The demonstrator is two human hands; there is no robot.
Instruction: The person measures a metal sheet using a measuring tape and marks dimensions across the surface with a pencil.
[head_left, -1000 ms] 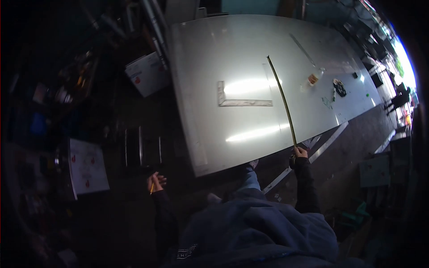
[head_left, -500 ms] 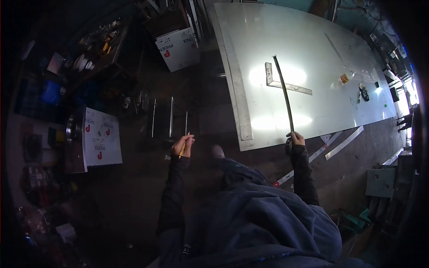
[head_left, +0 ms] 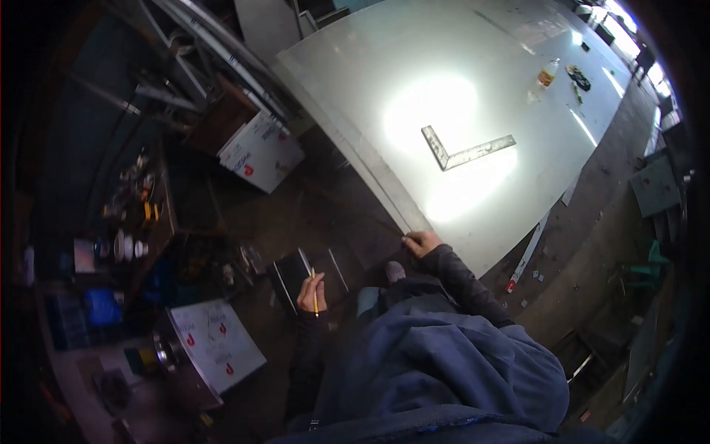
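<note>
A yellow pencil [head_left: 316, 296] stands nearly upright in my left hand [head_left: 311, 293], its fingers closed around it. My right hand [head_left: 422, 243] is closed at the near corner of a large shiny metal sheet [head_left: 347, 89]. From its fingers a thin dark tape measure blade [head_left: 392, 228] reaches out past the sheet's edge; the tape's case is hidden. Beside that hand ends a long flat metal strip [head_left: 381, 175] lying along the sheet's left edge. An L-shaped steel square [head_left: 473, 154] lies on the sheet, apart from both hands.
A plastic bottle [head_left: 548, 74] and a small dark coil [head_left: 577, 77] lie toward the far right of the sheet. White printed panels [head_left: 260, 154] lean at the left. A film-covered box [head_left: 220, 344] stands lower left. A strip [head_left: 529, 255] lies on the floor at right.
My right hand has moved left to the sheet's corner, and the tape blade has come off the sheet's middle. My view has turned. The left hand keeps the pencil.
</note>
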